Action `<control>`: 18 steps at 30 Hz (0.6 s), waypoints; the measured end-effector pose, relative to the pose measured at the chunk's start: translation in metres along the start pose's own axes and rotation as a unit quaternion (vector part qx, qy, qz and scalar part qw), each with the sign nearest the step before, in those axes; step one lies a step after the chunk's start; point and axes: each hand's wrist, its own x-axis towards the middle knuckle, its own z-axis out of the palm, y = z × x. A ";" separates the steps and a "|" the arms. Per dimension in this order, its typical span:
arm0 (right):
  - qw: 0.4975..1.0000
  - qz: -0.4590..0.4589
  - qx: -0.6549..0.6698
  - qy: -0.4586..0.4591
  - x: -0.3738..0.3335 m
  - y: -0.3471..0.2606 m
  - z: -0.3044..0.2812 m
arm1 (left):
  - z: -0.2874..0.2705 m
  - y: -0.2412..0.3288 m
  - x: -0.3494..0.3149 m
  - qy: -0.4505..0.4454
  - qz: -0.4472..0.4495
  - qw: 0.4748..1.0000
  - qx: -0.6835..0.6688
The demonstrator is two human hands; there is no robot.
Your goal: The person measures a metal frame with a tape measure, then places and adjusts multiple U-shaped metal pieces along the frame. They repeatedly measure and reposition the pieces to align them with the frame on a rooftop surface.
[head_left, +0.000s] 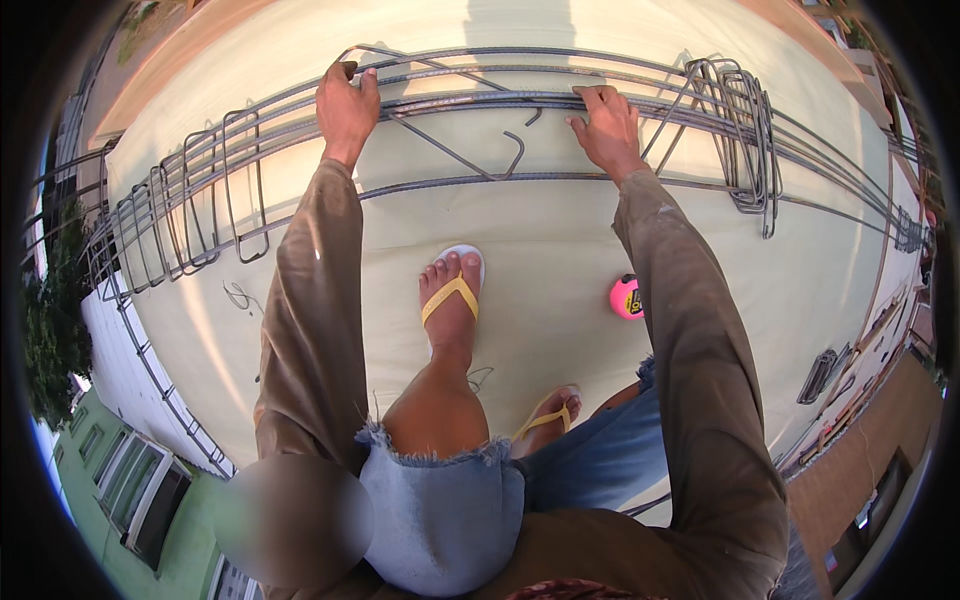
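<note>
A long bundle of ribbed steel rebar [470, 98] stretches from left to right across the far side of the pale ground. Around its bars, near the middle, sits a slanted wire stirrup [440, 146] with hooked ends. My left hand [347, 112] is closed at the stirrup's left corner, its thumb and fingers at the upper bars. Over the middle bars, the fingers of my right hand [608, 128] curl, with the thumb on the near side. Several upright stirrups [229, 185] are spaced along the left part; a bunched stack of stirrups [735, 130] hangs at the right.
A pink tape measure [625, 297] lies by my right forearm. Loose tie wire [240, 295] rests at left. My sandalled foot [452, 290] stands near the bars. A dark bundle of wire pieces [822, 374] lies at right. A wooden board [150, 85] edges the far left.
</note>
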 end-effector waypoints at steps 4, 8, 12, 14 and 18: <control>0.995 -0.073 -0.067 0.021 0.019 0.002 0.015 | 0.014 -0.022 0.065 -0.017 -0.015 0.996 0.081; 0.988 -0.103 -0.086 -0.071 0.037 0.011 0.018 | 0.022 -0.031 0.112 -0.179 -0.116 0.970 0.114; 0.982 -0.113 -0.070 -0.135 0.048 0.018 0.019 | 0.028 -0.052 0.135 -0.265 -0.079 0.958 0.076; 0.980 -0.105 -0.073 -0.152 0.052 0.019 0.021 | 0.035 -0.061 0.139 -0.269 -0.061 0.961 0.019; 0.971 -0.093 -0.112 -0.189 0.060 0.016 0.021 | 0.046 -0.067 0.145 -0.280 -0.088 0.947 -0.129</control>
